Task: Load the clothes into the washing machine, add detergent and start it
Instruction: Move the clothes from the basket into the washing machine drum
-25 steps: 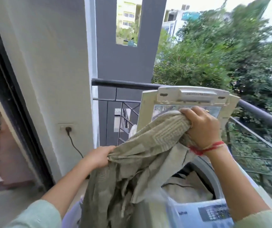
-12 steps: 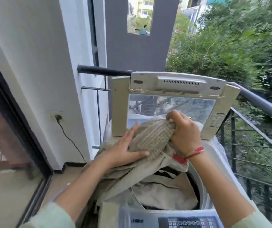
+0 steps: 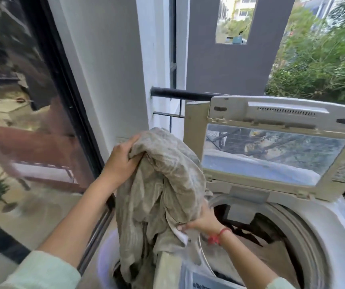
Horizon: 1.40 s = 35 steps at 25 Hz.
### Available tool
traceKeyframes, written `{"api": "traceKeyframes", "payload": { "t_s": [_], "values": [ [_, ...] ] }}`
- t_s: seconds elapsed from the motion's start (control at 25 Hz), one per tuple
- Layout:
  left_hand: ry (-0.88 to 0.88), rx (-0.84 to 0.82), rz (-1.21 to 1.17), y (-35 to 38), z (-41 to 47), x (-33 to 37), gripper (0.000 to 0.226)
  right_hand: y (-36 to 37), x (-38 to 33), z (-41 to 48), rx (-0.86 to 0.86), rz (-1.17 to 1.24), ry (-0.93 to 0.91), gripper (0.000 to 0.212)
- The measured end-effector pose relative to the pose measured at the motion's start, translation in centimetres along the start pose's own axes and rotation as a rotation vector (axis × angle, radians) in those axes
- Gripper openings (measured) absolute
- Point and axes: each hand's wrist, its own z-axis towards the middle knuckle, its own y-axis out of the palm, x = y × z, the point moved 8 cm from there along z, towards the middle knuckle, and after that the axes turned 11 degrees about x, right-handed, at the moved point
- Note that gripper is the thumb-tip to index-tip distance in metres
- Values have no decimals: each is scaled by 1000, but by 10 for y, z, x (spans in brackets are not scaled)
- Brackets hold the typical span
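Left hand (image 3: 123, 161) grips the beige cloth (image 3: 163, 184) high; right hand (image 3: 203, 223), at its 5 o'clock, apparently pinches its lower folds beside the washer drum (image 3: 288, 222).

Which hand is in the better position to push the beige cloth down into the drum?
Probably the right hand: it grips the beige cloth low at the drum opening, while the left hand holds it high outside.

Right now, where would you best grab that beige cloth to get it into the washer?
Probably the bunched top fold of the beige cloth, from the left, where the left hand holds it. The rest hangs limp over the tub rim; the right hand gathers the lower edge.
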Motion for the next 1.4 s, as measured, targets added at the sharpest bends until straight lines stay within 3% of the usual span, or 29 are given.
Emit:
{"api": "traceKeyframes", "payload": {
  "t_s": [0.08,0.16,0.24,0.28,0.4,0.48,0.6,0.8,0.88,0.92,1.04,1.08,1.24,1.4],
  "values": [
    [12,2,66,-25,0,-9,60,22,-17,17,160,-17,-87,73],
    [30,22,155,-49,0,-16,59,-3,-34,29,437,38,-84,48],
    [26,60,262,-72,4,-30,46,-62,-68,30,696,100,-109,38],
    [20,72,313,-80,8,-36,43,-96,-96,26,781,70,-207,35],
    [73,68,402,-76,26,-38,44,-194,-197,-14,1035,-338,-590,27],
    [142,46,382,-53,39,-23,38,-237,-254,-55,1157,-658,-753,34],
    [280,51,271,-6,51,12,41,-281,-291,-119,1348,-1003,-825,31],
    [294,29,153,68,65,43,66,-325,-243,-149,1535,-1217,-754,29],
    [258,-29,151,93,58,38,65,-341,-190,-127,1378,-1193,-544,33],
    [234,-84,160,106,50,31,64,-348,-150,-107,1177,-1166,-335,35],
    [199,-448,341,167,-3,0,53,-317,-2,-73,187,-1206,391,49],
    [206,-545,401,184,-23,-6,49,-305,21,-78,53,-1164,502,57],
    [318,-710,499,218,-72,-7,46,-264,17,-50,175,-816,322,72],
    [188,-708,376,201,-73,-30,50,-185,19,-19,-26,-774,185,81]
  ]
}}
